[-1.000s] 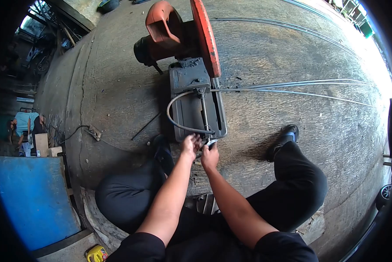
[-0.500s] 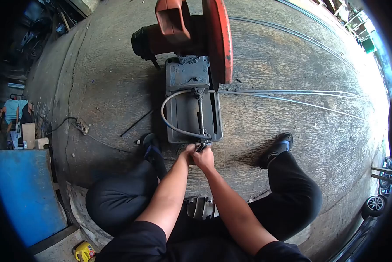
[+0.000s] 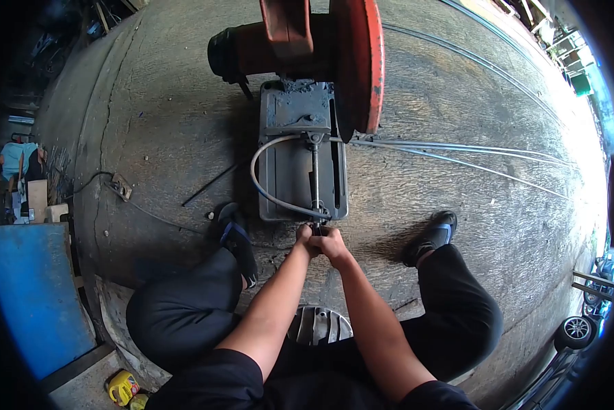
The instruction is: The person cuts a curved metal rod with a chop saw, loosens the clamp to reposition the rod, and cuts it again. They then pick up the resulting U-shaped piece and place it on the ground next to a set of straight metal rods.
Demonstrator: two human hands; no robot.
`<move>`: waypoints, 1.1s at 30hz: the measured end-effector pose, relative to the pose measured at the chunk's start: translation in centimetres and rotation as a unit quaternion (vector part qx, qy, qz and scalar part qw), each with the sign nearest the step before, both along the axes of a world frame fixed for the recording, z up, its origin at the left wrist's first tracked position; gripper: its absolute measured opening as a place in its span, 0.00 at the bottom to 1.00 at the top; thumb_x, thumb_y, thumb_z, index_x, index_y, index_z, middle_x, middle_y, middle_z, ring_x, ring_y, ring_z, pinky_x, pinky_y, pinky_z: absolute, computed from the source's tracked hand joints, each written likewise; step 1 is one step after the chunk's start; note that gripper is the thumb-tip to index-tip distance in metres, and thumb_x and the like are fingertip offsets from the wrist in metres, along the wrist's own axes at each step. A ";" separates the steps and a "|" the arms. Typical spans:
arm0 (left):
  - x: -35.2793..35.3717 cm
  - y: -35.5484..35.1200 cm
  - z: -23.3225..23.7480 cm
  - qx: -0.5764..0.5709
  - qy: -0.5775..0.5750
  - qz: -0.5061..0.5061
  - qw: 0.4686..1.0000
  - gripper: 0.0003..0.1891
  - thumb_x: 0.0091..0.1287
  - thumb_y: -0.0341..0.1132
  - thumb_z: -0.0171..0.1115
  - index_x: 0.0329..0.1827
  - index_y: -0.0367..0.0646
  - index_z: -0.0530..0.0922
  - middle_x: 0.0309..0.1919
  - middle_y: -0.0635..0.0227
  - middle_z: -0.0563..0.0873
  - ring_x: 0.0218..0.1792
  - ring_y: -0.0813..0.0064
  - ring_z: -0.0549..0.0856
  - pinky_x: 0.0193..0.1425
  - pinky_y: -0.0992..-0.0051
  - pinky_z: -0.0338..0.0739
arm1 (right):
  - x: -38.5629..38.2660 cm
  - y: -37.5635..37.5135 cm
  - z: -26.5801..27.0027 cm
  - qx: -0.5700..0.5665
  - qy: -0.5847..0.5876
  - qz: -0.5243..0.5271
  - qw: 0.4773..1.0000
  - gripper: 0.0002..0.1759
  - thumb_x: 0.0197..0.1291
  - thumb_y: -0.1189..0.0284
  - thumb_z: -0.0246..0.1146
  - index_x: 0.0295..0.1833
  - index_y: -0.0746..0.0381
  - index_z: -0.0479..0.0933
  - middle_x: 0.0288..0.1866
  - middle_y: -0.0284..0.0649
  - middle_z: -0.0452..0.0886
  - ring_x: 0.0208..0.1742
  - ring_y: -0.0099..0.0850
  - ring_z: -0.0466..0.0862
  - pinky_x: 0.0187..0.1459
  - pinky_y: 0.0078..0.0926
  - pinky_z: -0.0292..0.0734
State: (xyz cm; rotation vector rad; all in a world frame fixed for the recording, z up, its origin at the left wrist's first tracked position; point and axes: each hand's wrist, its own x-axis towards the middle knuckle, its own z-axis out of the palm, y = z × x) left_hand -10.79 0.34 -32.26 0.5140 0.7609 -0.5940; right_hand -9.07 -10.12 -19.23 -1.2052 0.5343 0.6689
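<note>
A chop saw with a red blade guard stands on the floor in front of me, its dark metal base nearest my hands. A vise screw runs along the base towards me. My left hand and my right hand are together at the base's near edge, fingers closed round the dark vise handle, which they mostly hide. A bent metal rod loops from the vise jaw back to the screw's near end. Long thin rods extend to the right from the jaw area.
My shoes flank the base, the left and the right. A power cord crosses the floor on the left, near a dark rod. A blue panel stands at left. A person is beyond it. A wheel is at right.
My hands have turned slightly at the handle and stay closed on it. The view has shifted a little; the saw head appears further right, and the bent rod stays in place.
</note>
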 end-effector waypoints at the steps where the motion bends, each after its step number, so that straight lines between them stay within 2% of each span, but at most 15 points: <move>1: 1.6 -0.3 0.3 0.073 0.108 -0.023 0.991 0.21 0.70 0.48 0.37 0.41 0.45 0.77 0.33 0.63 0.82 0.34 0.61 0.82 0.42 0.58 0.79 | -0.1 0.1 0.0 -0.021 -0.016 0.003 1.000 0.11 0.44 0.76 0.65 0.36 0.69 0.80 0.32 0.36 0.80 0.31 0.25 0.79 0.33 0.24 0.74; 5: 1.7 0.9 -1.5 -0.024 0.104 -0.051 0.993 0.21 0.69 0.49 0.37 0.40 0.46 0.77 0.33 0.63 0.82 0.32 0.61 0.82 0.40 0.57 0.79 | -0.1 -0.1 0.4 -0.021 -0.021 -0.004 1.000 0.12 0.43 0.77 0.65 0.36 0.69 0.79 0.30 0.36 0.80 0.30 0.25 0.79 0.32 0.23 0.74; 8: 2.3 0.0 -0.7 0.037 0.117 -0.101 0.987 0.21 0.69 0.48 0.37 0.39 0.44 0.76 0.32 0.62 0.81 0.31 0.61 0.81 0.38 0.57 0.79 | 0.0 -0.4 -0.2 -0.020 -0.018 0.006 1.000 0.14 0.42 0.77 0.64 0.39 0.70 0.78 0.29 0.36 0.79 0.29 0.27 0.79 0.32 0.23 0.74; 14: 3.1 -2.9 3.1 0.348 0.146 0.120 0.918 0.14 0.67 0.37 0.44 0.34 0.37 0.76 0.30 0.62 0.79 0.28 0.67 0.81 0.29 0.65 0.77 | 0.0 -2.5 -2.4 0.170 0.068 0.012 0.983 0.21 0.38 0.77 0.65 0.44 0.69 0.77 0.37 0.37 0.80 0.37 0.29 0.80 0.41 0.24 0.75; 18: 2.1 -1.9 -0.4 0.297 0.136 0.086 0.941 0.13 0.66 0.38 0.47 0.36 0.36 0.76 0.30 0.63 0.79 0.29 0.69 0.80 0.29 0.65 0.76 | -0.2 -2.5 -1.7 0.197 0.073 0.018 0.977 0.21 0.41 0.75 0.68 0.46 0.66 0.78 0.37 0.35 0.80 0.36 0.26 0.79 0.38 0.22 0.74; 19: 2.5 -1.8 4.1 0.284 0.130 0.074 0.947 0.13 0.65 0.37 0.46 0.36 0.38 0.76 0.31 0.63 0.80 0.29 0.69 0.80 0.30 0.65 0.76 | -0.2 -2.6 -1.0 0.200 0.097 0.011 0.975 0.21 0.43 0.74 0.70 0.46 0.65 0.78 0.36 0.34 0.79 0.33 0.24 0.78 0.34 0.21 0.73; 22: 0.1 3.5 3.1 0.243 0.105 -0.143 0.954 0.13 0.65 0.37 0.45 0.38 0.38 0.77 0.32 0.61 0.81 0.28 0.66 0.82 0.32 0.67 0.78 | -2.3 -3.5 -3.5 0.223 0.109 0.113 0.962 0.21 0.47 0.71 0.69 0.48 0.65 0.77 0.35 0.34 0.79 0.30 0.24 0.76 0.34 0.23 0.73; 23: -2.0 5.6 -2.6 0.243 0.093 -0.141 0.955 0.13 0.65 0.37 0.45 0.38 0.38 0.77 0.32 0.61 0.81 0.28 0.66 0.82 0.32 0.67 0.78 | -3.0 -3.2 -0.9 0.184 0.087 0.141 0.969 0.23 0.48 0.64 0.72 0.48 0.65 0.78 0.35 0.36 0.79 0.27 0.22 0.73 0.30 0.23 0.70; 24: -2.7 7.6 -7.1 0.423 0.074 0.058 0.901 0.14 0.65 0.35 0.46 0.41 0.35 0.78 0.32 0.55 0.83 0.30 0.61 0.84 0.34 0.68 0.79 | -4.0 -3.1 -1.2 0.095 0.103 0.210 0.968 0.28 0.47 0.61 0.74 0.51 0.65 0.78 0.39 0.39 0.81 0.31 0.25 0.78 0.34 0.25 0.75; 26: -1.4 11.9 -2.6 0.706 0.211 0.096 0.669 0.16 0.66 0.34 0.45 0.43 0.31 0.78 0.36 0.50 0.84 0.33 0.55 0.84 0.35 0.67 0.79 | -4.6 -3.1 0.3 -0.173 0.097 0.469 0.861 0.31 0.45 0.60 0.76 0.55 0.64 0.77 0.45 0.41 0.83 0.39 0.31 0.82 0.41 0.29 0.79; 28: 1.3 10.7 13.5 0.706 0.148 0.200 0.663 0.17 0.67 0.35 0.45 0.42 0.29 0.79 0.39 0.48 0.84 0.37 0.52 0.83 0.41 0.64 0.78 | -4.5 -6.3 -3.1 -0.188 0.101 0.594 0.776 0.30 0.46 0.58 0.75 0.54 0.61 0.79 0.46 0.41 0.84 0.45 0.36 0.83 0.47 0.35 0.80; 30: 4.7 11.5 18.0 0.709 -0.011 0.221 0.670 0.17 0.67 0.35 0.47 0.41 0.27 0.78 0.42 0.46 0.83 0.42 0.53 0.81 0.47 0.61 0.75 | -1.3 -10.4 2.4 -0.365 0.074 0.560 0.740 0.27 0.46 0.56 0.74 0.48 0.61 0.82 0.44 0.41 0.85 0.43 0.37 0.84 0.45 0.38 0.80; 31: 8.0 13.2 17.0 0.636 -0.083 0.305 0.704 0.15 0.66 0.35 0.50 0.40 0.29 0.79 0.43 0.46 0.82 0.45 0.56 0.80 0.50 0.60 0.73 | 0.3 -13.4 4.4 -0.394 -0.007 0.501 0.771 0.29 0.45 0.55 0.73 0.49 0.63 0.81 0.43 0.44 0.85 0.42 0.38 0.84 0.46 0.37 0.80; 32: 10.6 13.7 18.8 0.573 -0.220 0.343 0.711 0.14 0.66 0.34 0.53 0.44 0.31 0.77 0.45 0.52 0.82 0.45 0.62 0.80 0.47 0.62 0.75 | 2.2 -15.1 8.3 -0.502 -0.036 0.454 0.735 0.33 0.45 0.53 0.73 0.53 0.62 0.79 0.46 0.47 0.84 0.45 0.41 0.84 0.48 0.36 0.79; 33: 10.8 10.2 29.8 0.441 -0.224 0.385 0.779 0.14 0.68 0.36 0.52 0.48 0.33 0.75 0.44 0.58 0.81 0.43 0.68 0.80 0.45 0.67 0.76 | 3.0 -17.3 10.0 -0.591 -0.163 0.309 0.727 0.27 0.48 0.56 0.68 0.51 0.63 0.80 0.47 0.51 0.83 0.50 0.46 0.82 0.52 0.40 0.77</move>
